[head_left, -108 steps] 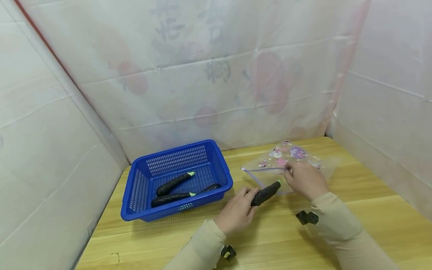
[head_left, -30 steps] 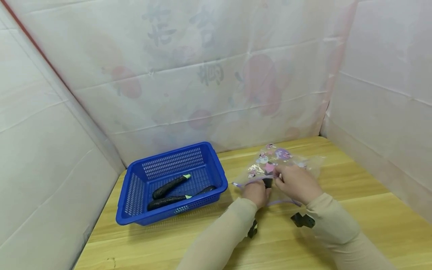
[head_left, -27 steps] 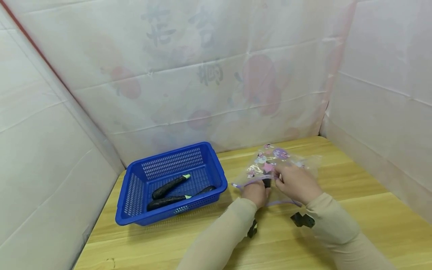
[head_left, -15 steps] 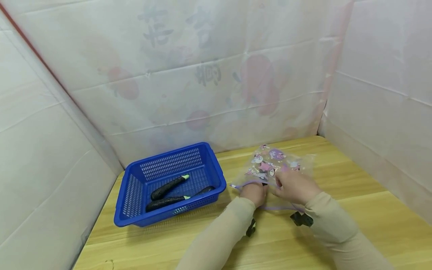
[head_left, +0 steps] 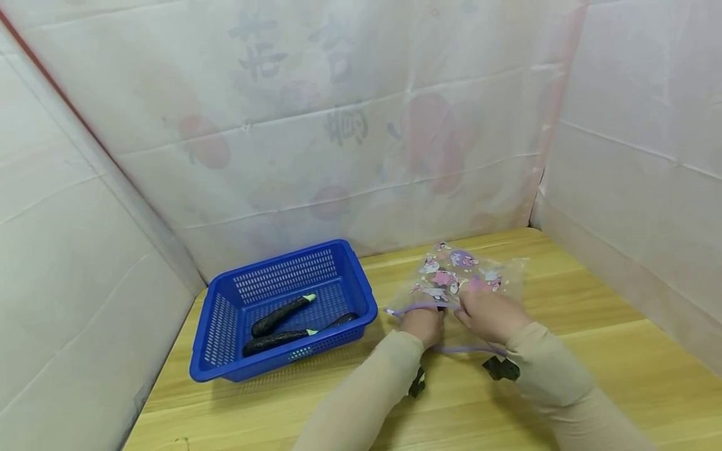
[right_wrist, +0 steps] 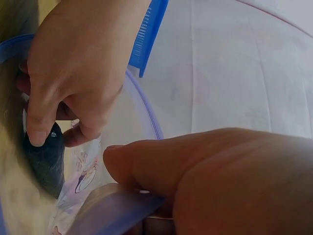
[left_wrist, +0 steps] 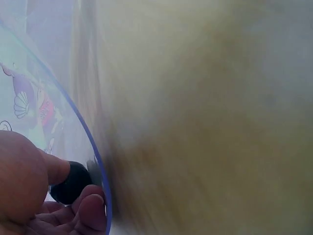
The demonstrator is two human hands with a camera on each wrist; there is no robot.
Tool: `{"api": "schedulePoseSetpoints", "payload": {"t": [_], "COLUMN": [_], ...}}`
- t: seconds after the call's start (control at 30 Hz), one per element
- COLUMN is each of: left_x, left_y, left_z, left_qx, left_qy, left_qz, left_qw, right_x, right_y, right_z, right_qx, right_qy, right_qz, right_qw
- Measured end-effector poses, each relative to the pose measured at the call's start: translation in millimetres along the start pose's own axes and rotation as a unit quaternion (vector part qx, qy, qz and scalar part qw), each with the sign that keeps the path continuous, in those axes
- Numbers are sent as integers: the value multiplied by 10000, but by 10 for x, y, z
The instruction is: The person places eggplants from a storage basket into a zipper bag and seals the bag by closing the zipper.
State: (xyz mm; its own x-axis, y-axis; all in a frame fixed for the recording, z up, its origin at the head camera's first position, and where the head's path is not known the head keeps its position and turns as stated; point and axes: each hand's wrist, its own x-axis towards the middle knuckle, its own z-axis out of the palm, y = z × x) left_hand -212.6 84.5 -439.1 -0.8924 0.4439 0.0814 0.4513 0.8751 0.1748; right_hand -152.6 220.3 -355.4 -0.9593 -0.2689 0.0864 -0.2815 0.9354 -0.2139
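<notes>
My left hand point(head_left: 423, 326) reaches into the mouth of a clear zip bag point(head_left: 424, 285) printed with pink and purple cartoons. It grips the blunt end of a dark eggplant point(right_wrist: 46, 159), thumb along one side and fingers curled round the other, as the left wrist view also shows. Most of that eggplant lies inside the bag, hidden in the head view by the print and the hands. My right hand point(head_left: 492, 315) pinches the bag's upper edge beside the purple zip strip point(right_wrist: 146, 105), holding the mouth apart around the left wrist.
A blue perforated basket point(head_left: 282, 282) stands to the left on the wooden table point(head_left: 271, 413). In it lie three eggplants point(head_left: 282, 315) with pale green stem ends. Fabric walls point(head_left: 282, 175) close in the table at the back and both sides.
Earlier my left hand held the eggplant outside the bag's mouth; it has since moved right and into the bag with it. My right hand has kept its pinch, shifting slightly toward me.
</notes>
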Motion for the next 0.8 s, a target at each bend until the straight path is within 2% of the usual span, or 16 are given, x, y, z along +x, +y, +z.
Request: {"api": "schedulePoseSetpoints", "payload": {"t": [0.1, 0.23, 0.43, 0.5, 0.63, 0.8], "left_x": [-31, -82, -204, -252, -385, -575], "left_y": [-9, -7, -59, -94, -164, -233], "left_z": [-24, -114, -207, -208, -231, -320], "left_qx": [164, 321, -289, -513, -668, -1004], "left_qy": [72, -44, 11, -71, -180, -126], "left_qz": [203, 553, 1076, 1235, 1622, 1874], "left_qw": [9996, 9979, 9938, 9910, 9843, 9771], "right_x": [3, 2, -1, 0, -2, -1], "right_y": [-12, -26, -23, -18, -12, -6], "right_z": [-4, -17, -27, -25, -18, 12], "right_qx": [0, 118, 179, 147, 133, 167], "right_qy": [11, 34, 11, 48, 90, 94], "right_qz": [-20, 16, 45, 37, 36, 11], "right_qw": [10000, 9999, 9998, 9999, 9999, 9998]}}
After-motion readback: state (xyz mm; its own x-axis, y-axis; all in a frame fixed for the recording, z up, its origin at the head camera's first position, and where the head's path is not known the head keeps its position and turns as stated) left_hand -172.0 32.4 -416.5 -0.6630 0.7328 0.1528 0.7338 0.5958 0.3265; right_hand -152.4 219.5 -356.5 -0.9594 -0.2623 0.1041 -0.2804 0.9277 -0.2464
